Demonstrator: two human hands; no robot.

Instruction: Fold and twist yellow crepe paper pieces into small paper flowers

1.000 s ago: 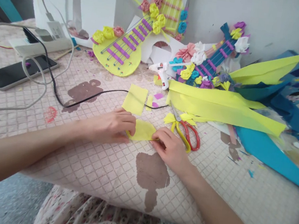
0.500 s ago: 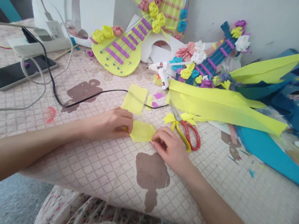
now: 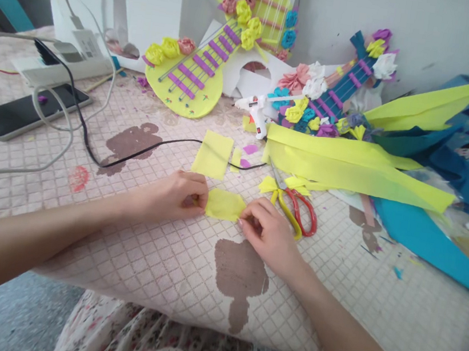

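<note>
Between my two hands a small piece of yellow crepe paper (image 3: 225,205) is stretched just over the quilted cloth. My left hand (image 3: 186,195) pinches its left end, with the fingers curled and the thumb pressed against them. At the other end my right hand (image 3: 266,228) pinches the paper between thumb and forefinger. A second yellow paper square (image 3: 212,154) lies flat beyond my left hand, over a black cable. Beside my right hand rest scissors (image 3: 299,211) with red and yellow handles, their blades pointing away.
A white glue gun (image 3: 256,113) stands behind the scissors, near long yellow paper strips (image 3: 356,168). Flower-trimmed paper instruments (image 3: 190,83) lean along the wall. On the left are a phone (image 3: 31,111), a power strip (image 3: 65,64) and looping cables. Blue paper (image 3: 428,241) lies at right.
The yellow paper between my hands looks slightly narrower and more gathered. Both hands keep their pinch in nearly the same place. The view has shifted a little.
</note>
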